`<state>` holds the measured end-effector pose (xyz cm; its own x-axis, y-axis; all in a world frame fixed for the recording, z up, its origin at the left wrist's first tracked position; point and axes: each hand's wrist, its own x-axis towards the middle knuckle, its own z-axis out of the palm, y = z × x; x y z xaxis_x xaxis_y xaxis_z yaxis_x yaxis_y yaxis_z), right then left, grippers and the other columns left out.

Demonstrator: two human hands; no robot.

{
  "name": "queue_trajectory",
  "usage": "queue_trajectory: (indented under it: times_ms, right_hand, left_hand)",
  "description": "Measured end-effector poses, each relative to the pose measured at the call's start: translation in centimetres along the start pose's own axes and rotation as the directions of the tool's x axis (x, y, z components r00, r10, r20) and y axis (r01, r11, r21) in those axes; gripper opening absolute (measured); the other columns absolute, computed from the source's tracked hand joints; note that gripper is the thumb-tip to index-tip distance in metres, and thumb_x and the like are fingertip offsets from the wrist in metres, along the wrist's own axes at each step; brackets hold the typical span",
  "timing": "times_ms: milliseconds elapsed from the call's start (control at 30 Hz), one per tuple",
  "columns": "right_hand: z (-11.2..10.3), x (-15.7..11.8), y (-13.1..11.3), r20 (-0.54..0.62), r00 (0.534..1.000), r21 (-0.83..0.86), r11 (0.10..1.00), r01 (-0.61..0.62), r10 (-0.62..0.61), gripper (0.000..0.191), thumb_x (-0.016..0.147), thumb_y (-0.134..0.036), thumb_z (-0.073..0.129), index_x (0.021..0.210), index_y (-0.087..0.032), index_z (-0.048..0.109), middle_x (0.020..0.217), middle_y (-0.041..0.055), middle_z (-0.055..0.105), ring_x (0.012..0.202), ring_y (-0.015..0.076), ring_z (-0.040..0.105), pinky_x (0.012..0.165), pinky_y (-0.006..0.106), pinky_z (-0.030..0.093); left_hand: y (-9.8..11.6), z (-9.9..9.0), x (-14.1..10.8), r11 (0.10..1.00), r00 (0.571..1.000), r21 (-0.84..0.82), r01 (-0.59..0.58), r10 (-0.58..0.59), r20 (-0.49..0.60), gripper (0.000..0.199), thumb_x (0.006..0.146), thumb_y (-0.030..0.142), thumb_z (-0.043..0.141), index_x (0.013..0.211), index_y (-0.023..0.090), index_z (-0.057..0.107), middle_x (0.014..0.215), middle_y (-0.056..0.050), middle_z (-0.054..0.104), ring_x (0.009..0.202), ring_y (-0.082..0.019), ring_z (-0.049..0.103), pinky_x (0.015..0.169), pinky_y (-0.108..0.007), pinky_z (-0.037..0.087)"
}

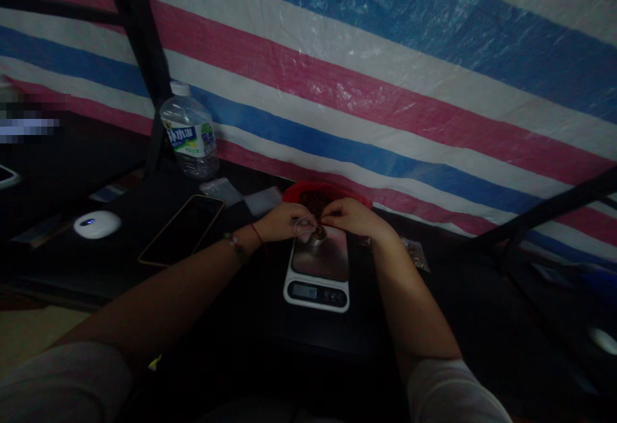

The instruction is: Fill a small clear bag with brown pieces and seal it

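Clear bag (317, 234) sits between left hand (290, 220), pinching it, and right hand (351, 217), hold unclear.

A makeshift, tent-like workspace — striped plastic sheeting (337, 69) hangs behind a black table (260, 275), dark poles (136, 31) crossing it — with a digital scale (318, 265) out.

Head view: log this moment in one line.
left hand: at small clear plastic item over white rectangular digital scale; right hand: close beside; red plastic container: behind scale, dark contents
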<state>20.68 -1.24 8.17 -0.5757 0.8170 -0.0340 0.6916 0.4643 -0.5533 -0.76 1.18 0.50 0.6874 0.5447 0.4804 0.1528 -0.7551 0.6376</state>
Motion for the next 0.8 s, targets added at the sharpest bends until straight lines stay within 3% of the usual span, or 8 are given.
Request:
queue_trajectory:
  times_ms: [167, 533, 667, 800]
  right_hand:
    - [-0.3, -0.2, 0.2, -0.037, 0.997, -0.011, 0.998, -0.062, 0.062, 0.015, 0.077, -0.026, 0.064, 0.083, -0.016, 0.074, 0.076, 0.0016, 0.07, 0.067, 0.0135, 0.06, 0.062, 0.024, 0.041]
    - [-0.8, -0.6, 0.1, -0.003, 0.998, -0.049, 0.997, -0.066, 0.066, 0.014, 0.076, -0.025, 0.064, 0.083, -0.017, 0.074, 0.077, 0.0014, 0.07, 0.068, 0.0133, 0.06, 0.063, 0.024, 0.041]
    - [-0.4, -0.2, 1.0, -0.062, 0.993, -0.116, 0.987, -0.112, 0.105, 0.015, 0.079, -0.028, 0.064, 0.081, -0.016, 0.073, 0.076, 0.002, 0.071, 0.066, 0.0131, 0.06, 0.06, 0.024, 0.04]
    - [0.6, 0.9, 3.0, -0.175, 0.964, -0.245, 0.939, -0.241, 0.202, 0.015, 0.082, -0.025, 0.062, 0.082, -0.015, 0.074, 0.079, 0.0052, 0.072, 0.068, 0.0146, 0.062, 0.061, 0.025, 0.039]
  left_hand:
    - [-0.2, 0.2, 0.1, 0.993, 0.996, -0.072, -0.092, 0.093, 0.004, 0.016, 0.083, 0.031, 0.067, 0.078, 0.016, 0.071, 0.082, -0.005, 0.068, 0.077, -0.012, 0.062, 0.073, -0.023, 0.047]
    - [-0.5, 0.3, -0.2, 0.988, 0.992, -0.11, -0.112, 0.117, 0.04, 0.013, 0.081, 0.028, 0.068, 0.083, 0.015, 0.071, 0.088, -0.006, 0.063, 0.078, -0.011, 0.061, 0.072, -0.023, 0.048]
    - [-0.8, 0.4, -0.3, 0.988, 0.994, -0.115, -0.102, 0.107, 0.032, 0.014, 0.081, 0.028, 0.068, 0.083, 0.015, 0.071, 0.088, -0.006, 0.064, 0.079, -0.011, 0.061, 0.073, -0.023, 0.048]
    - [-0.8, 0.5, -0.3, 0.985, 0.994, -0.134, -0.105, 0.108, 0.015, 0.013, 0.081, 0.028, 0.069, 0.084, 0.015, 0.072, 0.088, -0.006, 0.064, 0.079, -0.012, 0.061, 0.073, -0.024, 0.048]
